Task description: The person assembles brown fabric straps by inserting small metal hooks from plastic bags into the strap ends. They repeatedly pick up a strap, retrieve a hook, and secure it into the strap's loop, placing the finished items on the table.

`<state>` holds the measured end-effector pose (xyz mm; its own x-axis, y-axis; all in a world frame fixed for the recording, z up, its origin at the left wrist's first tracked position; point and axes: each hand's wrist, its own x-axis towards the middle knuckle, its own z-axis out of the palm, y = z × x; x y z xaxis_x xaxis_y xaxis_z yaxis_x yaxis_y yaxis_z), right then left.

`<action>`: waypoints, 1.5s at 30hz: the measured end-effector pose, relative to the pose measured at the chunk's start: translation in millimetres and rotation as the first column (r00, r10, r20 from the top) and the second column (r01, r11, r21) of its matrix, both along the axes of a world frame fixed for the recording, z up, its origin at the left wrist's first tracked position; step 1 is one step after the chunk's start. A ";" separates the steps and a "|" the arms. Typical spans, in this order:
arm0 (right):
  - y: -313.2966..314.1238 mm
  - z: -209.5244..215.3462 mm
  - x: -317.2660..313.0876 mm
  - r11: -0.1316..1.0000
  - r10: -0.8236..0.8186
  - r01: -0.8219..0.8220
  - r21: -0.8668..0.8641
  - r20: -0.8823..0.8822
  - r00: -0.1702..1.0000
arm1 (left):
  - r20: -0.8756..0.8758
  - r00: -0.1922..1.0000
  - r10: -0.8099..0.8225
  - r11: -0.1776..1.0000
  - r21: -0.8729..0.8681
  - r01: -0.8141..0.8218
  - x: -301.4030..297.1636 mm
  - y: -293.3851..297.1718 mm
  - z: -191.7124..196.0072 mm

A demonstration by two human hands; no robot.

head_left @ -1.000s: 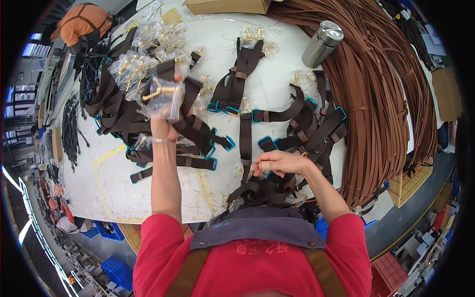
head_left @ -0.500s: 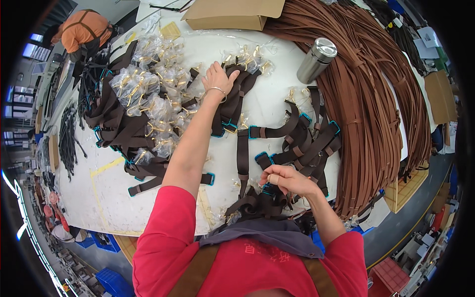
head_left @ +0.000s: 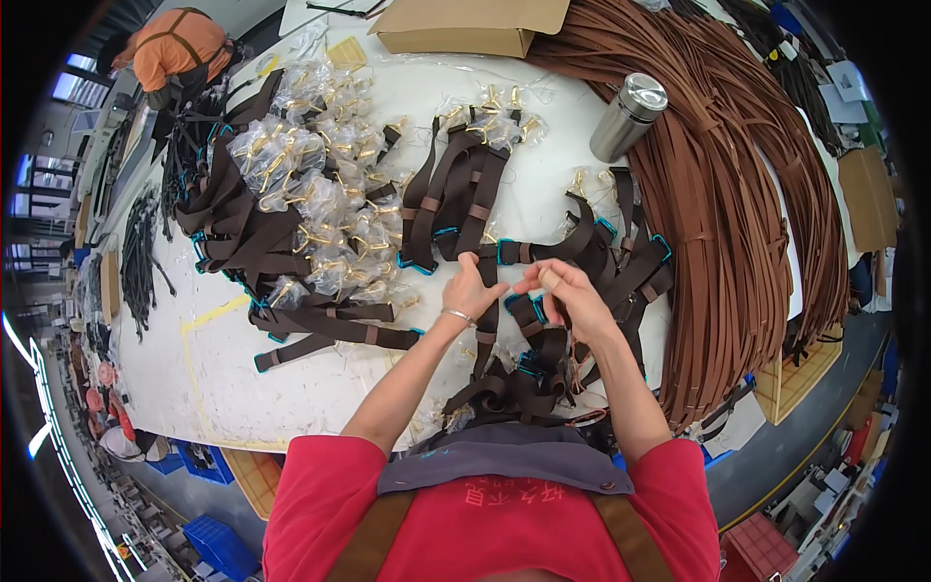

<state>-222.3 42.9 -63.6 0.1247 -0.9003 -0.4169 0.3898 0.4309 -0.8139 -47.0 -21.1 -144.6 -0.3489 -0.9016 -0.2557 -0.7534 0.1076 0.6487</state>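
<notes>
My left hand (head_left: 469, 293) lies over a dark brown webbing strap (head_left: 488, 267) in front of me, thumb stretched to the right across it and fingers apart. Close to its thumb is my right hand (head_left: 578, 299), fingers curled together, one with a pale wrap. Whatever they may hold is hidden. Just below those fingers sits a teal buckle (head_left: 527, 310) on another strap. Beyond my left hand, several brown straps (head_left: 456, 184) lie side by side, with gold hooks in clear plastic (head_left: 499, 121) at their far ends.
A heap of straps with plastic-wrapped hooks (head_left: 320, 184) covers the left side. More buckled straps (head_left: 601, 252) lie right, beside a steel flask (head_left: 628, 116) and long reddish-brown strips (head_left: 698, 194). A cardboard box (head_left: 456, 39) stands at the back. A person in orange (head_left: 179, 53) bends at far left.
My left hand has come back toward me from the far straps, uncovering them. My right hand has moved up and away from my body, so the two hands are now close together.
</notes>
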 end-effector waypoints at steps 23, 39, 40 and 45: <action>-14.1 -20.0 -11.6 0.999 -0.039 0.029 -0.028 -0.488 0.872 | -0.299 0.911 -0.285 0.881 -0.457 0.126 4.4 -198.7 70.1; 72.4 18.8 -40.6 0.999 -0.021 0.040 0.031 -0.475 0.880 | 0.110 0.921 -0.373 0.925 0.118 0.361 68.1 35.3 25.9; 72.7 19.3 -36.6 0.999 0.006 0.014 0.037 -0.497 0.868 | 0.103 0.943 -0.316 0.938 0.181 0.294 74.4 46.0 24.7; 71.0 25.3 -21.2 0.995 0.093 -0.059 0.081 -0.541 0.836 | -0.068 0.997 -0.023 0.862 0.504 0.054 92.4 86.8 18.7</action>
<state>-243.5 113.9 -38.3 -0.0708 -0.8694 -0.4891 -0.1439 0.4941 -0.8574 45.5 65.7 -125.9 -0.4089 -0.6396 -0.6509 -0.7152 -0.2183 0.6639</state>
